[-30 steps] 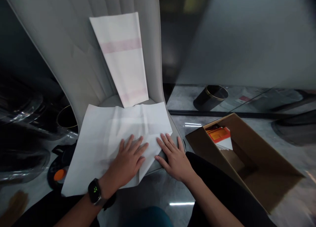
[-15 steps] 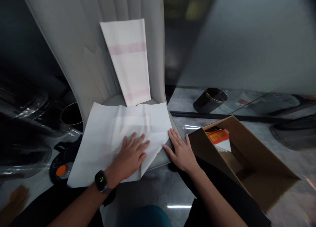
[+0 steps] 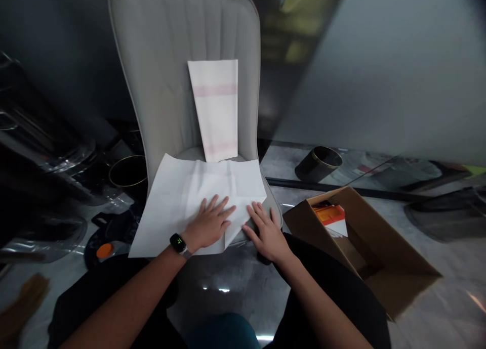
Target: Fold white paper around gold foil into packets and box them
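In the frame's lower centre, the left hand (image 3: 210,225) lies spread wide on 1 white paper sheet (image 3: 170,202) atop the grey chair (image 3: 159,60), the right hand (image 3: 269,237), less spread, at the sheet's right edge.

Ahead of me: grey upholstered chair (image 3: 163,71), tall back, vertical seams | my right: smooth grey wall panel (image 3: 398,76), clear or mirrored near its foot, black rail (image 3: 292,184) along the floor (image 3: 235,273) | under me: grey, marbled, white light streaks (image 3: 265,338) mirrored in it | light: dim, left side so dark I make out little
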`<state>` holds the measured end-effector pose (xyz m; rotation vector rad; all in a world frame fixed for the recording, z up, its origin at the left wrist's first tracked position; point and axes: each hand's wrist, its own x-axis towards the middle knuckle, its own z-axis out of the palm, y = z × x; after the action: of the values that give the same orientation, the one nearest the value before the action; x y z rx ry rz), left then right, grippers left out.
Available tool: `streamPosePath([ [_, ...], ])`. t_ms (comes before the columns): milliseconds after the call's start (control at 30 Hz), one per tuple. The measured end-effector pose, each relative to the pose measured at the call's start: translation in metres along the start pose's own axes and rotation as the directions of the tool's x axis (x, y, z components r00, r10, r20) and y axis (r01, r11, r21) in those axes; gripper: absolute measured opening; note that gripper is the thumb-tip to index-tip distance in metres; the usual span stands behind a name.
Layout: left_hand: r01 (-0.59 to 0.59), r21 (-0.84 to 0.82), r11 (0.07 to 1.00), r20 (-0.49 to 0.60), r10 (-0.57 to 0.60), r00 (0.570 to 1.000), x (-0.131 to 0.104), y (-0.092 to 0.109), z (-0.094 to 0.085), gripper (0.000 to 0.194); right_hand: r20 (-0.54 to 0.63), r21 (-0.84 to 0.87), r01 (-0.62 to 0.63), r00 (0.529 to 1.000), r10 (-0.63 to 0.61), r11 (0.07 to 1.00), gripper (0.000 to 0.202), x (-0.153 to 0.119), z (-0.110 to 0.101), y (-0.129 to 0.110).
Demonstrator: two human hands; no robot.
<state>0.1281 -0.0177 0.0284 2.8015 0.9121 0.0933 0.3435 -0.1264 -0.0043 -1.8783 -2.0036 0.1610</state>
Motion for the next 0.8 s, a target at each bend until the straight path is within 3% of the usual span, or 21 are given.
streamPosePath([
  [267,0.012,0.014,1.0,-0.05,-0.011,0.999,0.002,-0.003,0.001,0.049,-0.039,0.003,-0.046,0.998,0.046,0.999,0.055,0.022,0.001,0.012],
  [800,0.025,0.032,0.999,0.033,-0.027,0.999,0.004,-0.001,-0.005,0.051,-0.057,-0.039,-0.073,0.996,0.071,0.997,0.057,0.03,0.006,0.016],
])
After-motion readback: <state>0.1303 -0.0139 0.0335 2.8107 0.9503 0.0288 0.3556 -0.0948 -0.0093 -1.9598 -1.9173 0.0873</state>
